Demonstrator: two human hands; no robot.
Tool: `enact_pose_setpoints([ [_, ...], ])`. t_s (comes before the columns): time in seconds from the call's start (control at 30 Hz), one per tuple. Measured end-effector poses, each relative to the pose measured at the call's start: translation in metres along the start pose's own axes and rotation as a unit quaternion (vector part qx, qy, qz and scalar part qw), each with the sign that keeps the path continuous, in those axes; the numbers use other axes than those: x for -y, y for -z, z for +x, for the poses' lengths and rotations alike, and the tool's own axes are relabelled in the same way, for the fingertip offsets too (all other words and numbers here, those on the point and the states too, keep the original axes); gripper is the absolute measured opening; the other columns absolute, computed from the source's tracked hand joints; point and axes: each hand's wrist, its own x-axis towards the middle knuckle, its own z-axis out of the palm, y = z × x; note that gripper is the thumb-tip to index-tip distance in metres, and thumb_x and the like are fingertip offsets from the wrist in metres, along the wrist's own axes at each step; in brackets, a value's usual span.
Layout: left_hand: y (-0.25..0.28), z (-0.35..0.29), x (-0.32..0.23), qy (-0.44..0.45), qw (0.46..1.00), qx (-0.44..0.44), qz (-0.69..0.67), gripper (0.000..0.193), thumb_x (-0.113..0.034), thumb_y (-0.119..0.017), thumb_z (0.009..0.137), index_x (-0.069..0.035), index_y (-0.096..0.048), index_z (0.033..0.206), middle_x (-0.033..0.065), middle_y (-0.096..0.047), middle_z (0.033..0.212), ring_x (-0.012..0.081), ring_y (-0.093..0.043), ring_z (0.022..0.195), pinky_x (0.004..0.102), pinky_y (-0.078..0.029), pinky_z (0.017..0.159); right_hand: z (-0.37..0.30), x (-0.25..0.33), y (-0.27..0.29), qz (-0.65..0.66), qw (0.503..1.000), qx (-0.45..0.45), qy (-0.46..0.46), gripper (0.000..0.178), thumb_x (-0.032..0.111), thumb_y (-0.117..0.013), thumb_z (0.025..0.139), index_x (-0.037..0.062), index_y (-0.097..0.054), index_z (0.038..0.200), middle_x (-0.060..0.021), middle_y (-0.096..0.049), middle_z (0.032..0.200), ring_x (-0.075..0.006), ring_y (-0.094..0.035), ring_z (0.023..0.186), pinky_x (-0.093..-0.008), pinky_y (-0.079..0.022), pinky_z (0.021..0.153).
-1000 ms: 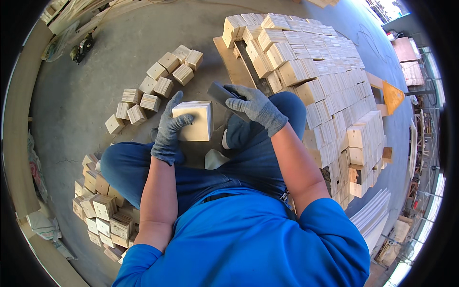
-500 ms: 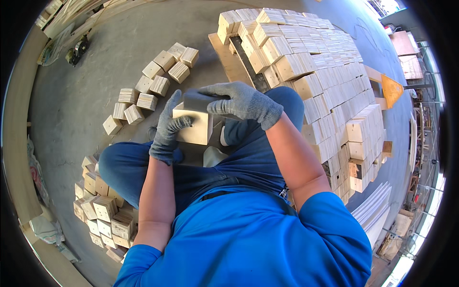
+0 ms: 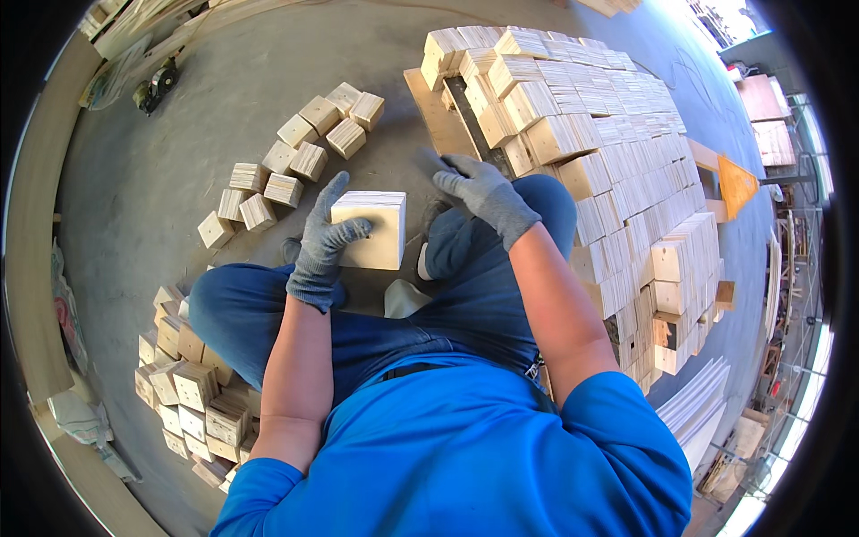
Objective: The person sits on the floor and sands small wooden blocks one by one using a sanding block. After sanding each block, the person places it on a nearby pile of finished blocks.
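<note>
My left hand (image 3: 327, 237), in a grey knit glove, grips a squared block of layered wood (image 3: 380, 234) from its left side, thumb across the pale face. Thin layers show along the block's top edge. My right hand (image 3: 483, 190), gloved alike, is off to the right of the block and apart from it. At its fingertips a dark grey block (image 3: 429, 164) shows blurred and mostly hidden by the hand. Both hands are in front of my bent knees.
Several loose wooden blocks (image 3: 309, 161) lie on the concrete floor ahead to the left. More blocks are heaped (image 3: 192, 385) beside my left knee. A large stack of blocks (image 3: 617, 170) on a pallet stands close at the right, near an orange triangular part (image 3: 736, 188).
My right hand has drawn the dark grey block off the wooden block's top, moving right. My left hand keeps hold of the wooden block, whose layered top edge now shows.
</note>
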Motion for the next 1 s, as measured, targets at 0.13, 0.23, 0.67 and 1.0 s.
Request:
enact_pose_setpoints([
  [0.13, -0.004, 0.004, 0.008, -0.040, 0.998, -0.044, -0.027, 0.102, -0.020, -0.095, 0.076, 0.001, -0.042, 0.161, 0.0128, -0.065, 0.135, 0.0212, -0.066, 0.118, 0.0336, -0.054, 0.104, -0.003, -0.016, -0.024, 0.310, 0.947, -0.019, -0.085, 0.049, 0.035, -0.073, 0.103, 0.0022, -0.067, 0.138, -0.0104, -0.075, 0.106, -0.0182, -0.070, 0.086, -0.0316, -0.056, 0.078],
  [0.23, -0.008, 0.006, 0.013, -0.045, 0.994, -0.076, -0.065, 0.097, -0.009, -0.093, 0.079, -0.002, -0.042, 0.161, 0.0135, -0.066, 0.134, 0.0220, -0.067, 0.116, 0.0345, -0.056, 0.101, -0.005, -0.030, -0.066, 0.474, 0.865, -0.028, -0.163, 0.043, 0.034, -0.074, 0.102, 0.0034, -0.069, 0.133, -0.0090, -0.076, 0.104, -0.0188, -0.071, 0.081, -0.0316, -0.059, 0.069],
  [0.67, -0.070, 0.001, -0.076, -0.080, 0.859, -0.042, 0.504, 0.108, -0.040, -0.095, 0.078, 0.000, -0.038, 0.161, 0.0318, -0.056, 0.147, 0.0393, -0.061, 0.135, 0.0444, -0.050, 0.113, -0.018, -0.022, -0.126, 0.713, 0.670, 0.126, -0.161, 0.048, 0.037, -0.054, 0.110, 0.0123, -0.054, 0.152, -0.0136, -0.064, 0.144, -0.0327, -0.068, 0.124, -0.0560, -0.058, 0.104],
  [1.0, -0.054, -0.036, -0.042, -0.159, 0.964, -0.015, 0.214, 0.150, -0.053, -0.102, 0.057, -0.010, -0.015, 0.172, 0.0190, -0.034, 0.170, 0.0338, -0.031, 0.159, 0.0547, -0.024, 0.128, -0.022, -0.021, -0.096, 0.797, 0.593, 0.096, -0.059, 0.050, 0.038, -0.057, 0.108, 0.0100, -0.055, 0.150, -0.0135, -0.067, 0.140, -0.0287, -0.072, 0.116, -0.0464, -0.061, 0.101],
])
